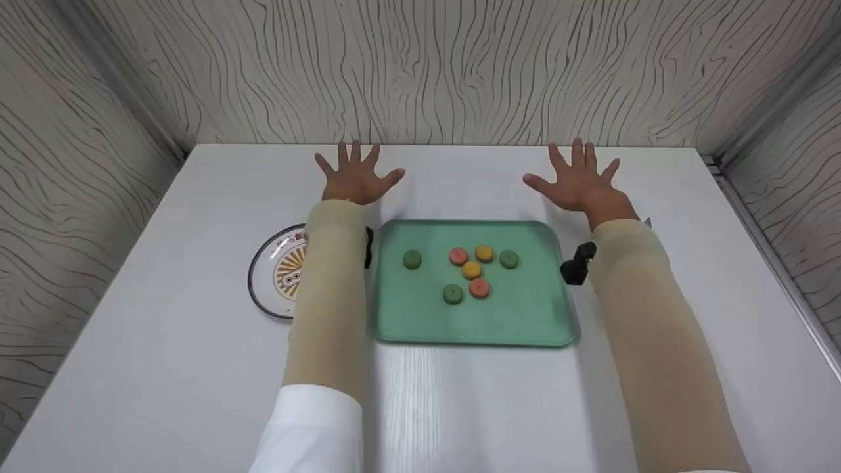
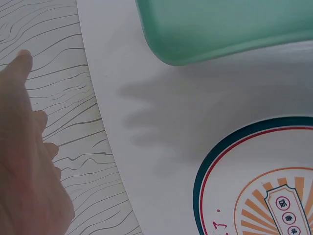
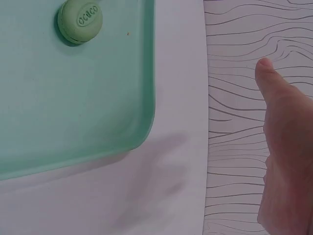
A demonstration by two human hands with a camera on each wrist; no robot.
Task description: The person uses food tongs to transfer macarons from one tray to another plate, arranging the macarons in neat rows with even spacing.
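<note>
My left hand [image 1: 355, 180] is held out beyond the far left corner of a green tray [image 1: 420, 323], fingers spread and nothing in it. Past the tray's far right corner, my right hand [image 1: 581, 186] is likewise empty with its fingers spread. Several macarons lie on the tray, among them a green macaron [image 1: 412, 259], a pink macaron [image 1: 479, 288] and a yellow macaron [image 1: 484, 253]. Embossed letters show on a green macaron [image 3: 80, 20] in the right wrist view. Under my left forearm, a white plate [image 1: 266, 276] with a dark rim is partly hidden.
The white table [image 1: 144, 368] carries the tray and plate. Wood-grain panels [image 1: 427, 72] stand behind it and at both sides. A small pointed grey tip [image 1: 648, 223] pokes out beside my right sleeve, the rest of it covered. Black wrist cameras sit on both arms.
</note>
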